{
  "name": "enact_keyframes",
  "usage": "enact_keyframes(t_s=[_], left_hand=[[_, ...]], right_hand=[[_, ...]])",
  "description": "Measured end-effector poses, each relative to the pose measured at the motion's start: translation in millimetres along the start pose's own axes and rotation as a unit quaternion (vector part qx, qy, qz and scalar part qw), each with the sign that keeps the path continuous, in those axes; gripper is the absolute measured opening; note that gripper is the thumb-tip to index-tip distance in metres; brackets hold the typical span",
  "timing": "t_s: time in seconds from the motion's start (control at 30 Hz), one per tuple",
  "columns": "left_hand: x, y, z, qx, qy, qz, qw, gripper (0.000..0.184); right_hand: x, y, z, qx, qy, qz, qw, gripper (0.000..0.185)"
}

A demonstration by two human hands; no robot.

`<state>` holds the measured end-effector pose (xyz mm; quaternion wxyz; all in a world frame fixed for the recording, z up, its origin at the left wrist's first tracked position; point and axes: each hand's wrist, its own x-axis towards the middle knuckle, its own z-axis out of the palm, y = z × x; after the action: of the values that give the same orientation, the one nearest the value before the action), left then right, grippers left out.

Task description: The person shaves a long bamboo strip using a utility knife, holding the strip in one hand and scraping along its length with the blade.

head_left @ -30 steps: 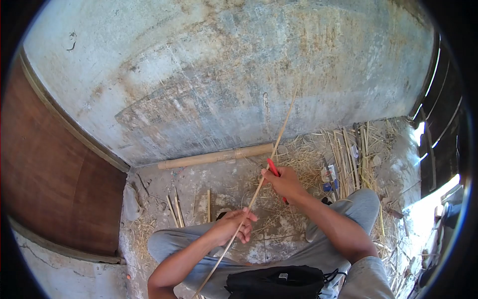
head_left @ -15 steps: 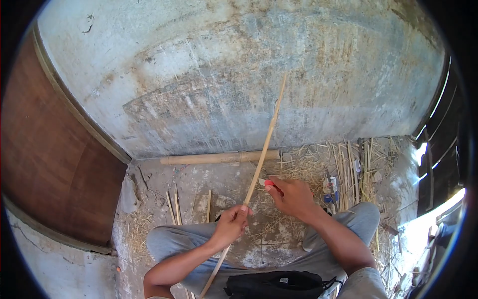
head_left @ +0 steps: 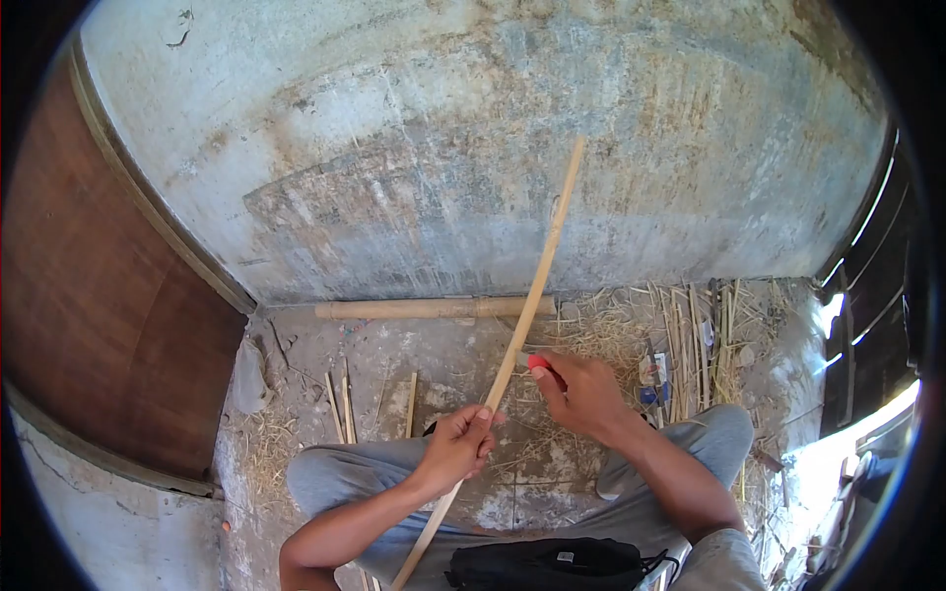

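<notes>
A long, slightly bowed bamboo strip [head_left: 545,268] slants up from my lap toward the wall. My left hand [head_left: 457,448] is closed around its lower part, thumb on top. In my right hand [head_left: 583,396] is a knife [head_left: 538,361] with a red handle, gripped in closed fingers. Its short blade points left and meets the strip's right edge, a little above my left hand; whether it cuts in cannot be made out. The strip's lower end passes over my left thigh beside a black waist bag [head_left: 552,564].
A thick bamboo pole [head_left: 434,308] lies along the wall's foot. Thin bamboo strips [head_left: 695,340] and shavings [head_left: 611,330] cover the floor at right, near a small blue-and-white packet [head_left: 653,379]. More strips [head_left: 341,409] lie by my left knee. A brown door panel [head_left: 118,286] stands left.
The strip has turned slightly, showing a wider face, and its upper end has shifted right and up. The knife's blade has come closer to the strip's edge.
</notes>
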<state>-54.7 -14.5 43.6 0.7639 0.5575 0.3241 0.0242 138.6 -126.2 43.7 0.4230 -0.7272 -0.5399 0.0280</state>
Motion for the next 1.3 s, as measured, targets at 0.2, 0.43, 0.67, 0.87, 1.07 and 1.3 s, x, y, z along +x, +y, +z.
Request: enact_keyframes(t_s=[0.2,0.43,0.67,0.87,1.07,1.3], left_hand=[[-4.3,0.3,3.8,0.008,0.013,0.042,0.999,0.034],[-6.4,3.2,2.7,0.005,0.01,0.009,1.0,0.048],[-7.2,2.0,1.8,0.054,0.017,0.047,0.997,0.048],[-10.0,6.7,5.7,0.074,0.018,0.062,0.995,0.047],[-10.0,5.6,8.6,0.072,0.03,0.059,0.995,0.046],[-10.0,1.9,12.1,0.114,0.025,0.069,0.991,0.042]], right_hand=[[0.2,-2.7,-0.9,-0.023,0.008,-0.026,0.999,0.024],[-1.0,4.2,-2.7,-0.08,0.027,-0.049,0.995,0.023],[4.6,4.0,-9.9,-0.086,0.048,-0.057,0.993,0.025],[5.3,6.2,-9.8,-0.099,0.049,-0.03,0.993,0.026],[10.2,18.6,-9.1,-0.095,0.092,-0.042,0.99,0.028],[20.7,23.9,-24.3,-0.098,0.086,0.027,0.991,0.031]])
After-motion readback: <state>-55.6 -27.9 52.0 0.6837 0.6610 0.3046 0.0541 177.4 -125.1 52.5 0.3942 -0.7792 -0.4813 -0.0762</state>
